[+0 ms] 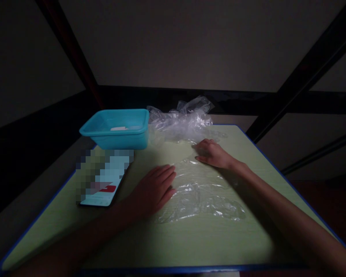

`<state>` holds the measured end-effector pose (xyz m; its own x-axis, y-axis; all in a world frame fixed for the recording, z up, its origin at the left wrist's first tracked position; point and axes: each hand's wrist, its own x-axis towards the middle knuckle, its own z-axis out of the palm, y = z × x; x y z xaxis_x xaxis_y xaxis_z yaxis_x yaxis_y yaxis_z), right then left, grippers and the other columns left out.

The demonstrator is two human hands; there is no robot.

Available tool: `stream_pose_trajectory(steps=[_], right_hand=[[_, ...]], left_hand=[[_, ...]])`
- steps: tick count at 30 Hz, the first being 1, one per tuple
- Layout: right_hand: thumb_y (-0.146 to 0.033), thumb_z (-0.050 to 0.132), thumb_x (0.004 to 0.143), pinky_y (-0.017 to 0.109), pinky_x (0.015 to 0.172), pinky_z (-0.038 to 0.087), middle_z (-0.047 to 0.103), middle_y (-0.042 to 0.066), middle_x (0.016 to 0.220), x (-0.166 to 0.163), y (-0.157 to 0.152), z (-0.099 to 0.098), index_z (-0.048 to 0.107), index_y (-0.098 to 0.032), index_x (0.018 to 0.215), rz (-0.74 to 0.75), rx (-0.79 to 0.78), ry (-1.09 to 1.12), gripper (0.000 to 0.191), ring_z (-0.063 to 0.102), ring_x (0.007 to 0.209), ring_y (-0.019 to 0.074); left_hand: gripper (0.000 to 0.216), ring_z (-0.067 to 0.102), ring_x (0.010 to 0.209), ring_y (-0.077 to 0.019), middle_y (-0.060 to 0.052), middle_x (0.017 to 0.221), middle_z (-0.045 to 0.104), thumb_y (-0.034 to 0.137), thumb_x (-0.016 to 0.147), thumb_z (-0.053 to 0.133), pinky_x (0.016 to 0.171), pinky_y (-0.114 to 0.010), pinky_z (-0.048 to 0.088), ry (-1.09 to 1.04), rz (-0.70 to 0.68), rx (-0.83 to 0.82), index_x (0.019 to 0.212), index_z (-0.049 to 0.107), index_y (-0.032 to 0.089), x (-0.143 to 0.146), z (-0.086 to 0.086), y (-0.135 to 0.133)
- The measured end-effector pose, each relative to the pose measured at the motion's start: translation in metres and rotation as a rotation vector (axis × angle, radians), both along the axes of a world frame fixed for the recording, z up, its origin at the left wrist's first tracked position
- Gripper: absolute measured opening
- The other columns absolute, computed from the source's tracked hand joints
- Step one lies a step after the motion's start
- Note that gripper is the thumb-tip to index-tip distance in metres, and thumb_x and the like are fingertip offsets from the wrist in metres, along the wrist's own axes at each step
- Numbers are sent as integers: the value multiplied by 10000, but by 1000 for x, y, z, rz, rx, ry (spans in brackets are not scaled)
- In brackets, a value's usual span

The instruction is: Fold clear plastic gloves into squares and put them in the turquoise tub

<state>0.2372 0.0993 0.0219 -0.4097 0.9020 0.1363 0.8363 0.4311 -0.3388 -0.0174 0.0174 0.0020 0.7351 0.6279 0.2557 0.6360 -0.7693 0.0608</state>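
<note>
A sheet of thin clear plastic film [190, 200], looking much like a flattened disposable glove, lay on the pale green table [190, 250] between the person's two hands, spread toward the near side. Its outline was faint against the tabletop, so its full long axis could not be told; the clearest part, a finger-like lobe along the near edge, ran sideways and pointed right.

From the left hand [158, 188], the film lay directly to the right. That hand was palm down, fingers straight and close together, thumb a little apart, with the thumb tip at the film's left edge; it gripped nothing visible. From the right hand [213, 154], the film lay leftward and toward the person. Its fingers were bent and pointed left at the film's far edge, with thumb and forefinger slightly apart; whether they pinched any plastic could not be told. The left hand appeared the nearer to the film's crinkled middle, the right to its far border.

Beyond both hands, a loose heap of clear plastic [187, 119] stood at the table's back. Left of it was a blue basin [121, 141] with a white item [118, 129] inside, and nearer, a phone [102, 196] with its screen lit.
</note>
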Motion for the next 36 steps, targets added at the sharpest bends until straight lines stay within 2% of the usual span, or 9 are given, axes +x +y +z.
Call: stream_pose_trajectory(steps=[3,5,8,13,19,23,29,36], right_hand=[[-227,649,659,420,794,392,595,110,1061,-4,8,7,629,-176,906,37,-62,-44,253,496,1036,324],[-194,622,655,384,755,387,619,72,939,-7,11,12,608,-179,856,63,-116,-57,202,535,941,280],[-157,587,654,310,686,378,609,28,814,-9,13,16,573,-175,885,89,-183,-53,232,551,759,188],[-166,601,631,263,588,344,585,25,798,-8,17,15,558,-160,958,85,-249,-45,330,510,656,145],[-151,583,614,251,549,312,536,-26,610,-7,17,17,559,-168,666,97,-324,-26,59,480,578,123],[-118,593,572,255,556,326,511,-30,594,-6,12,19,489,-177,581,103,-285,50,120,460,575,119],[-115,564,608,248,550,406,544,-22,643,-3,7,14,481,-185,733,98,-227,276,166,516,580,119],[-249,575,695,295,609,478,611,8,685,2,-8,13,499,-185,901,33,-88,504,229,571,600,136]], left_hand=[[335,467,1212,-230,-132,1290,530,278,905,412,1003,-423,388,-19,-16,-5,1186,502,120,1,-1,1],[342,473,1204,-239,-147,1280,535,277,897,425,994,-421,402,-18,-19,-11,1178,506,99,2,-2,1],[364,471,1203,-258,-167,1278,531,273,888,445,991,-426,411,-8,-9,-11,1183,502,68,3,-3,1],[364,467,1208,-258,-164,1284,527,276,895,438,993,-431,412,-18,-1,-13,1191,498,74,4,-5,0],[358,464,1212,-262,-167,1278,530,271,890,449,1000,-431,407,-37,-5,-22,1184,506,75,3,-6,0],[359,467,1208,-258,-156,1285,529,270,887,457,1005,-426,402,-14,2,-24,1188,506,80,3,-5,0],[362,467,1207,-274,-178,1276,530,268,889,455,985,-452,417,-37,-5,-38,1187,508,69,4,-4,0],[360,477,1195,-280,-181,1270,535,260,884,469,981,-460,419,-44,-4,-44,1182,511,62,5,-3,0]])
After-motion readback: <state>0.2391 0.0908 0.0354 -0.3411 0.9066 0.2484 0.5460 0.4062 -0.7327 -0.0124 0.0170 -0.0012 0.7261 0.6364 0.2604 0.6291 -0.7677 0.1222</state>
